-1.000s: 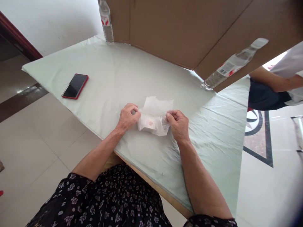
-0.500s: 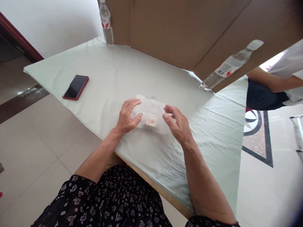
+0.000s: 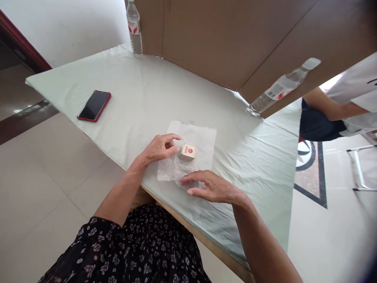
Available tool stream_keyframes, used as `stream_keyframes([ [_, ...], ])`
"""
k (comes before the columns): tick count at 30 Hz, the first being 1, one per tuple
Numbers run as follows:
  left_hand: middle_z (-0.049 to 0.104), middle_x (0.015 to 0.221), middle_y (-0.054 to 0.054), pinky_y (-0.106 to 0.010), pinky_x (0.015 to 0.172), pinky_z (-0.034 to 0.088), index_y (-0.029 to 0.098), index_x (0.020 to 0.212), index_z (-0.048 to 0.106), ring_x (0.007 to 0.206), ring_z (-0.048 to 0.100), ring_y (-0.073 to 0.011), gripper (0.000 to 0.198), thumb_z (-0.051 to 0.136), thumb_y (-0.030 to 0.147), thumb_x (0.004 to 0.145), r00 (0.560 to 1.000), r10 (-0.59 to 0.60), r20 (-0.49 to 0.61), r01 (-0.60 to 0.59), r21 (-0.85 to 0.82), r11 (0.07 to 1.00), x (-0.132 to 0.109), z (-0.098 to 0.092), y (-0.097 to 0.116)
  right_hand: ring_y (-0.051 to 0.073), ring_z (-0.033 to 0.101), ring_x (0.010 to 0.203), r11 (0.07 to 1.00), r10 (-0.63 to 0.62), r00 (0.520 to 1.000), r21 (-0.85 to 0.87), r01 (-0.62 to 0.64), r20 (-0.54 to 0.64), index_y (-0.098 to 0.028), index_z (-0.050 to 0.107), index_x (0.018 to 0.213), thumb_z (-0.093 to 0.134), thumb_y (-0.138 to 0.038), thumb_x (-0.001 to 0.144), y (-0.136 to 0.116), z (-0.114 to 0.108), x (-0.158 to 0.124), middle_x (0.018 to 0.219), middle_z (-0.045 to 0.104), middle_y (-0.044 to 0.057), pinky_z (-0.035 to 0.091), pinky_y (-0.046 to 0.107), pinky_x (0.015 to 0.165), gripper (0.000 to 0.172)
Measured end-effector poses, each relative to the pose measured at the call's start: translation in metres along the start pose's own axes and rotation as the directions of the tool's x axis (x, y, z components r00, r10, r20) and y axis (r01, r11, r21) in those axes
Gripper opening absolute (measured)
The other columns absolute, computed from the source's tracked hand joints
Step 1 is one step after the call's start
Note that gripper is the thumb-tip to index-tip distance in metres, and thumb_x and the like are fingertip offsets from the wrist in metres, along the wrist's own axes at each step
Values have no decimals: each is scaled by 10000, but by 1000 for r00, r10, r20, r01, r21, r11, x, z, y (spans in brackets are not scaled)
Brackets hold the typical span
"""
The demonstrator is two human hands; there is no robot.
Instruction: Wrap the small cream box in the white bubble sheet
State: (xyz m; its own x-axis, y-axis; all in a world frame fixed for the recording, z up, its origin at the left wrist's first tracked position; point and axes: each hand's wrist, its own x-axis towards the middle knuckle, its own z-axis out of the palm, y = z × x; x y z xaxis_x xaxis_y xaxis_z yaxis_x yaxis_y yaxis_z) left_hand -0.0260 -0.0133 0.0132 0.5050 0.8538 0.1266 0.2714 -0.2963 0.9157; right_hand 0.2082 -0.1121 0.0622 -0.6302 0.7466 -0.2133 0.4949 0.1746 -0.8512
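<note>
A small cream box (image 3: 187,151) with red print sits on an unfolded sheet of bubble wrap (image 3: 205,146) on the cloth-covered table. Close to the box's left side is my left hand (image 3: 161,148), thumb and fingers apart, the fingertips at or just short of the box. My right hand (image 3: 212,186) lies low over the near edge of the wrap. Its thumb and fingers are spread, and some of the wrap shows between them. Whether the right fingertips press on the wrap is hard to see.
A phone (image 3: 94,105) in a red case lies on the table (image 3: 129,94) to the left. Brown cardboard panels (image 3: 203,43) stand behind, with an upright water bottle (image 3: 134,29) and a leaning bottle (image 3: 282,88) against them. Another person's arm (image 3: 326,103) shows at the right.
The bubble wrap has been opened out, so the box shows uncovered. My right hand has moved toward me, down to the near edge of the wrap. My left hand has shifted slightly.
</note>
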Motion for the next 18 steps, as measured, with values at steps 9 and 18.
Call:
stream_keyframes([
  [9,580,1360,-127,-502,1145,348,202,1328,549,1321,473,-320,604,671,328,749,972,158,174,-220,440,871,0,4,-8,338,607,1216,904,-107,808,-394,-164,-580,-202,626,1279,697,-348,801,30,-3,44,1325,662,144,478,524,1012,505],
  [18,550,1413,-150,-540,1176,279,193,1367,513,1418,391,-378,631,677,346,777,984,93,152,-159,515,842,-1,8,-9,306,670,1054,912,-15,588,-252,-323,-808,-225,649,1223,680,-458,800,68,-28,-15,1208,714,115,511,515,947,485],
])
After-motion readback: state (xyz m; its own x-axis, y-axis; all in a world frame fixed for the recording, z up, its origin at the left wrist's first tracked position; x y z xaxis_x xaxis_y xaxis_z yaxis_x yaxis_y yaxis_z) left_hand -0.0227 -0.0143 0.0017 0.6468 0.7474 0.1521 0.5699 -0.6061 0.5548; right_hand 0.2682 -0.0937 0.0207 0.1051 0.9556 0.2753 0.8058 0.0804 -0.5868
